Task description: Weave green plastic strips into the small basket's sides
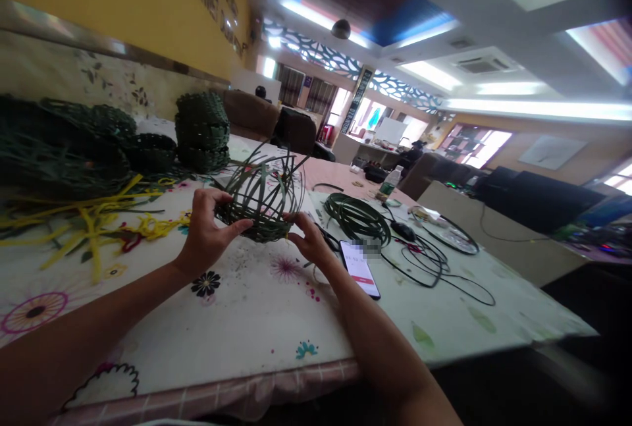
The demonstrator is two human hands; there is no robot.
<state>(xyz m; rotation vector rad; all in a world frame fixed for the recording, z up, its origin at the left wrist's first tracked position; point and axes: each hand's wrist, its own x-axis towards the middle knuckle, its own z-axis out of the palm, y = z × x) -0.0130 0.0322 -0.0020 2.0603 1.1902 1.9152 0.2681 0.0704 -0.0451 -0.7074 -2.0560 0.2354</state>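
A partly woven dark green basket (261, 218) rests on the flowered tablecloth, its base woven and long loose strips curving upward from it. On its left side my left hand (205, 232) grips the woven rim, with the thumb along the near face. At its right side my right hand (309, 238) pinches the edge, and a bit of yellow shows beside the fingertips. To the right of the basket lies a coil of green strip (358, 218). A phone (359, 271) with a lit screen lies by my right forearm.
Finished green baskets (202, 130) stand at the back left, near a pile of yellow strips (93, 222). Farther right are a water bottle (390, 182), a black mouse (403, 231) and thin black cord (434, 268). The table's front edge (222, 393) runs below my forearms.
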